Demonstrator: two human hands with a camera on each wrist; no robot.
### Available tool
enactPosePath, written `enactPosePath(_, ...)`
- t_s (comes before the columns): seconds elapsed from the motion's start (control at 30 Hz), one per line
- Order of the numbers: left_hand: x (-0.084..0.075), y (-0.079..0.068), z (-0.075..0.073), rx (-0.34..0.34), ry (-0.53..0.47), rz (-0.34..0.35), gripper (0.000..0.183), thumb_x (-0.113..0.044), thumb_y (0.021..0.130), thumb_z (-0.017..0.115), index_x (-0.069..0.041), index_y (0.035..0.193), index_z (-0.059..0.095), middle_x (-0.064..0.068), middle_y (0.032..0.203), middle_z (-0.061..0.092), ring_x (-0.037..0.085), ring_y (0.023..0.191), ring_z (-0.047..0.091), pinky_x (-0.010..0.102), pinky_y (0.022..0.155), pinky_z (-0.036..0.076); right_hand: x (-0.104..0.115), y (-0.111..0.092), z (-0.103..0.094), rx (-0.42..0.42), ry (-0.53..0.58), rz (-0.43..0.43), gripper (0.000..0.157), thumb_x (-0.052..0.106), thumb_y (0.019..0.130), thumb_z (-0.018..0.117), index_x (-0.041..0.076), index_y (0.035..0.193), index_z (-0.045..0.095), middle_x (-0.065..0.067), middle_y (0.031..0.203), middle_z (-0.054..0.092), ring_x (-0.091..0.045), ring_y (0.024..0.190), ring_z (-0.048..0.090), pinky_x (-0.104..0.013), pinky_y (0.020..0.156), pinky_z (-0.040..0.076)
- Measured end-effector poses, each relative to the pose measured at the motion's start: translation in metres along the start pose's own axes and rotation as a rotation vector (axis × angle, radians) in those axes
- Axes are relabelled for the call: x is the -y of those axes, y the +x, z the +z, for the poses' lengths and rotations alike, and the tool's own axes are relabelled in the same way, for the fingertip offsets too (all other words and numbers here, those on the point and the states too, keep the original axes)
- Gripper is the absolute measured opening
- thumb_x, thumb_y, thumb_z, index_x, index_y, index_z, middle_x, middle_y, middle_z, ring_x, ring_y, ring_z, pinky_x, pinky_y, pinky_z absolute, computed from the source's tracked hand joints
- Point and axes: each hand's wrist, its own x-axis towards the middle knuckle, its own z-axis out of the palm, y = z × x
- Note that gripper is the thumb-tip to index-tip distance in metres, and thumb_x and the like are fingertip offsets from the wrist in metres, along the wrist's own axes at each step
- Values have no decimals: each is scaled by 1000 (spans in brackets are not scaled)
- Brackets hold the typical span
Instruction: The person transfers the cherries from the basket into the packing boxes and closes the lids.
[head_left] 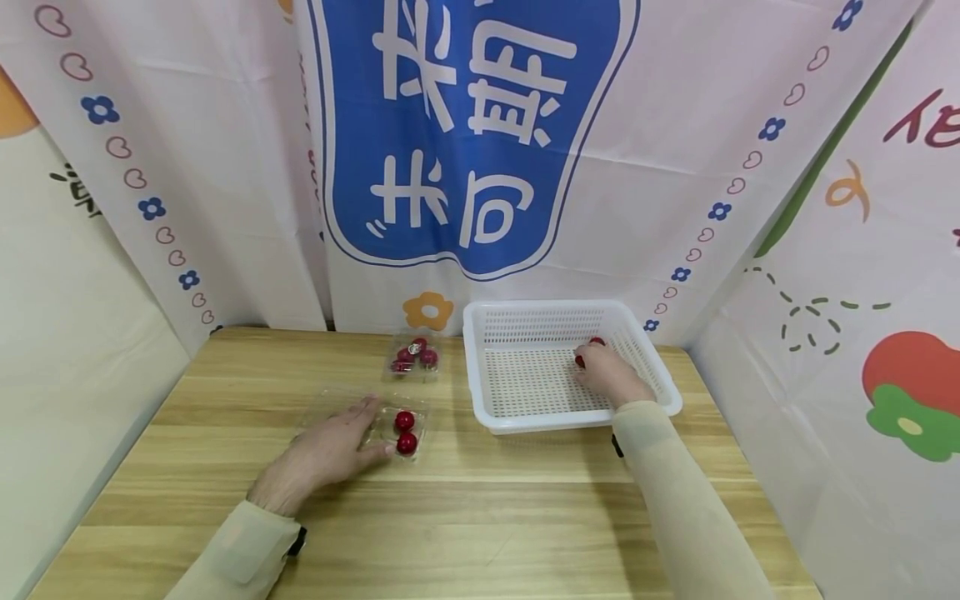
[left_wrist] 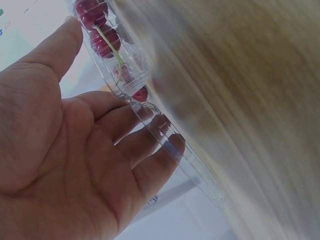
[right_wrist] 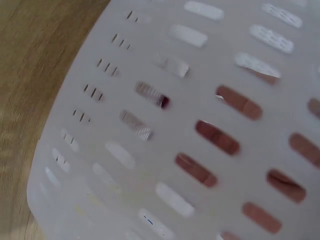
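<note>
My left hand (head_left: 326, 454) rests by an unfolded clear plastic clamshell box (head_left: 418, 410), thumb and fingers lightly touching its edge. Glossy red cherries (head_left: 406, 442) lie in the box's right half; in the left wrist view one shows a green stem (left_wrist: 112, 42). The relaxed fingers of that hand (left_wrist: 90, 145) lie against the clear rim there. Inside a white slotted basket (head_left: 487, 421), my right hand (head_left: 609, 373) pinches a red cherry (head_left: 579, 361) at its fingertips. Another cherry (head_left: 597, 340) sits just beyond. The basket's slotted wall (right_wrist: 165, 135) mostly hides that hand in the right wrist view.
Behind the unfolded box stands a second clear box (head_left: 433, 375) with several dark red cherries and a small label. All sits on a wood-grain table (head_left: 465, 517). A printed cloth (head_left: 375, 292) hangs along the back, with more cloth at both sides.
</note>
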Motion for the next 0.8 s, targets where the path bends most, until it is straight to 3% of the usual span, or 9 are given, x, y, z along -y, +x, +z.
enactPosePath(0.27,-1,-1,-1,3,1,-6,99,-56,115,72,10,179,34,38,185,35,63,166,48,77,137,43,-11,8,9,-34,-11,-85,32,10,111,79,-1,141,78,-20,133,84,-36,126,79,-56,121,64)
enactPosePath(0.5,-1,-1,-1,2,2,-5,99,-56,115,72,10,179,34,38,184,36,63,165,49,78,136,43,-1,-3,2,-26,5,-68,29,-1,109,75,-1,137,81,-22,136,84,-38,127,79,-57,120,64)
enactPosePath(0.67,-1,-1,-1,6,1,-12,99,-56,115,72,10,179,34,38,185,35,63,165,48,78,137,43,0,-3,2,-11,14,-70,30,-2,108,75,1,137,82,-19,133,85,-33,120,78,-54,115,66)
enactPosePath(0.8,-2,-1,-1,7,2,-13,99,-56,115,72,9,179,34,38,185,35,63,166,48,78,137,43,3,-4,1,0,33,-69,31,-1,110,75,0,140,81,-20,138,84,-34,126,78,-54,119,66)
